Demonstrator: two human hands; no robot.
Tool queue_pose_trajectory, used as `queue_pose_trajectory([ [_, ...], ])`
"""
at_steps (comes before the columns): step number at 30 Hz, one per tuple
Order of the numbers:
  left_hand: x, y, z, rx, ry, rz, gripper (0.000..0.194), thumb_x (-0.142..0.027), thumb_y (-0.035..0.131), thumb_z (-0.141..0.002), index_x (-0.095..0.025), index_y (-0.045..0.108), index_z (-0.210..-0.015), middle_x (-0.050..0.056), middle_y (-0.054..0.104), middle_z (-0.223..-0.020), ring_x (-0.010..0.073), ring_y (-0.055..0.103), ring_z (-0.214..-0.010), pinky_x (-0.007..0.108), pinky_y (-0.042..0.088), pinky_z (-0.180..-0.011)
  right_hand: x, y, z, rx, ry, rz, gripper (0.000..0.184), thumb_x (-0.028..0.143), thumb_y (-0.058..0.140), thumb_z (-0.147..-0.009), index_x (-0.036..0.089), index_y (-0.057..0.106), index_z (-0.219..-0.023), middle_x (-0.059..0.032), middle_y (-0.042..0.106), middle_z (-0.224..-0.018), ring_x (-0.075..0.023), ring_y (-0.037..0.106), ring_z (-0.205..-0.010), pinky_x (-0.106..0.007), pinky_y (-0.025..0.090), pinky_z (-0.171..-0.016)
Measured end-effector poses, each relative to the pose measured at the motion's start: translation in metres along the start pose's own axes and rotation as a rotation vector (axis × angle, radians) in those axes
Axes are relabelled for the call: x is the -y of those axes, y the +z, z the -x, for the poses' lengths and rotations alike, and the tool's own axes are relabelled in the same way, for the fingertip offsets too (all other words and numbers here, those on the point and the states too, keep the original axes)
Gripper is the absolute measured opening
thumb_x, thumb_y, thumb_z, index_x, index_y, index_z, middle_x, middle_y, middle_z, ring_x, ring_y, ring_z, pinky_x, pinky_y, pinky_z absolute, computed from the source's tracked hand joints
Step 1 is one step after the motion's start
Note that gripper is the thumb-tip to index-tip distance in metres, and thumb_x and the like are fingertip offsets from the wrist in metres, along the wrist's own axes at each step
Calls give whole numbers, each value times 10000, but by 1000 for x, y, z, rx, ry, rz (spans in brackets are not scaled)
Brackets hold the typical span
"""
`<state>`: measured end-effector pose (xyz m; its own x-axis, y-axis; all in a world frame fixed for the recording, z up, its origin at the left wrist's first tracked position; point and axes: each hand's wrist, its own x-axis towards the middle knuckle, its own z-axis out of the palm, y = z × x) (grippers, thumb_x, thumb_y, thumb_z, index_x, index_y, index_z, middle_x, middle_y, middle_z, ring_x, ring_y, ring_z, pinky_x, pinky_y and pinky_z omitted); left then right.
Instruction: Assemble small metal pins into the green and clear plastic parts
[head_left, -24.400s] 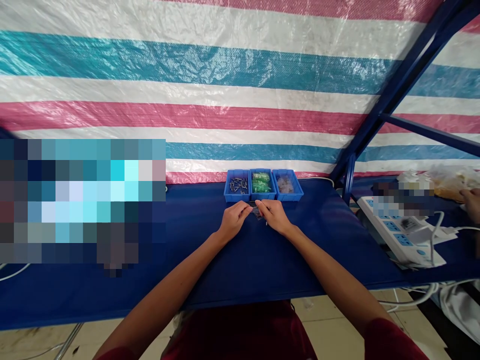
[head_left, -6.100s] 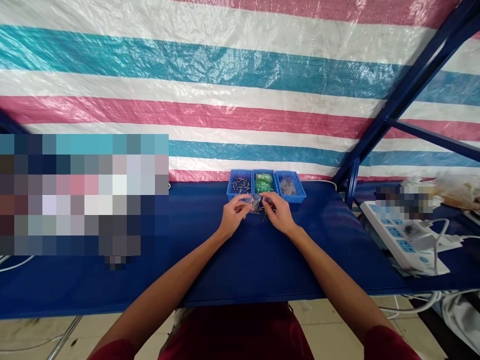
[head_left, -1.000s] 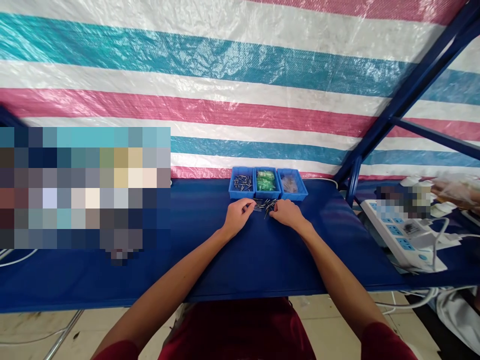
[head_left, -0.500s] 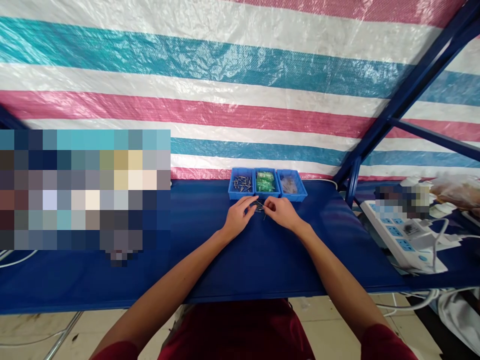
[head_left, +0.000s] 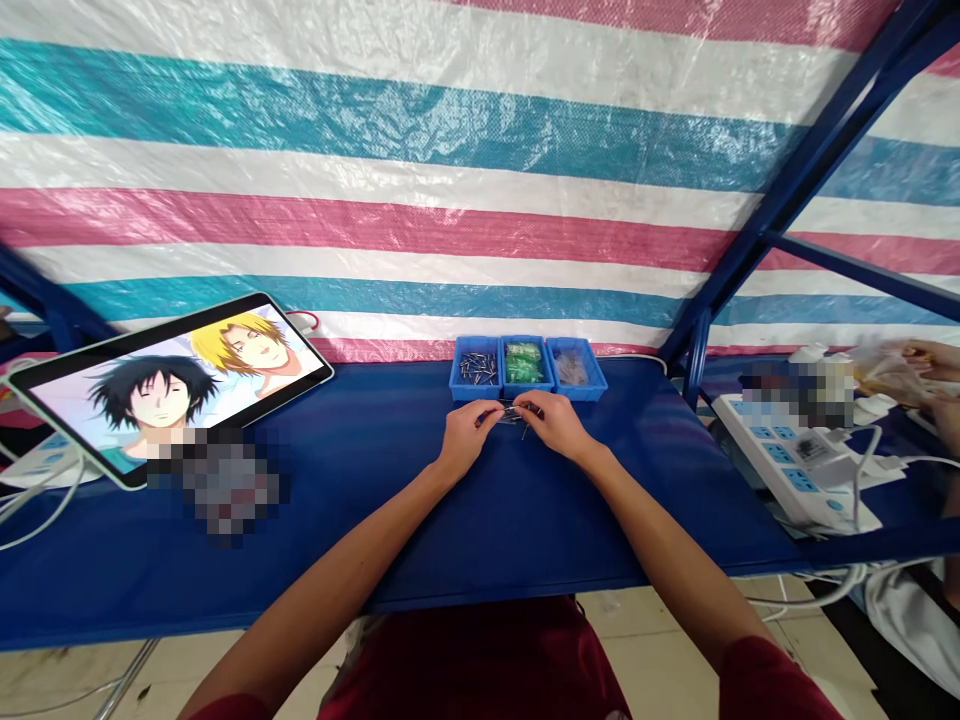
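My left hand (head_left: 466, 438) is closed in a pinch, its fingertips close to those of my right hand. My right hand (head_left: 556, 422) is pinched too. Small thin metal pieces (head_left: 512, 413), like screws or pins, lie at and between the fingertips. What each pinch holds is too small to tell. Just beyond the hands, three blue bins stand side by side: the left bin (head_left: 453, 388) has metal screw-like pieces (head_left: 478, 368), the middle one green plastic packets (head_left: 523, 364), the right one clear plastic bits (head_left: 572, 368).
A tablet (head_left: 180, 390) with a cartoon picture leans at the left of the blue table (head_left: 360, 520), a blurred object (head_left: 232, 485) before it. White power strips (head_left: 795, 470) and cables lie to the right. Another person's hand (head_left: 934, 360) is at the right edge by a plastic bag.
My left fingers have closed from a looser, more spread pose into a pinch. Both hands' fingertips have come closer together. Another person's hand has appeared at the right edge.
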<state>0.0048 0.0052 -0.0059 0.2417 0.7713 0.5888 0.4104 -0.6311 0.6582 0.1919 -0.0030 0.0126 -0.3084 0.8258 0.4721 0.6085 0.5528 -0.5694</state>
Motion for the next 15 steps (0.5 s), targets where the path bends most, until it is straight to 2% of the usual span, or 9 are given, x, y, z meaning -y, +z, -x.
queue_pose_trajectory([
  [4,-1,0,0,-17,-19,13,194,-289,553,-890,-168,699,-848,29,725,-813,127,643,-662,218,508,-646,-1,1,1,-47,-15,-10,147,265,513,-904,195,641,-890,-57,674,-833,-166,614,-709,-263,467,-647],
  [8,0,-1,1,-34,-41,54,194,-289,550,-893,-167,698,-865,8,710,-734,101,610,-569,207,505,-631,0,2,1,-10,-26,-19,116,269,531,-896,197,621,-913,-50,647,-838,-153,596,-685,-255,467,-625],
  [15,1,0,3,-58,-80,177,202,-318,550,-889,-171,688,-904,18,720,-771,94,601,-547,195,500,-547,2,0,1,-32,-31,-10,147,283,489,-918,202,606,-880,-49,630,-818,-162,586,-708,-265,459,-642],
])
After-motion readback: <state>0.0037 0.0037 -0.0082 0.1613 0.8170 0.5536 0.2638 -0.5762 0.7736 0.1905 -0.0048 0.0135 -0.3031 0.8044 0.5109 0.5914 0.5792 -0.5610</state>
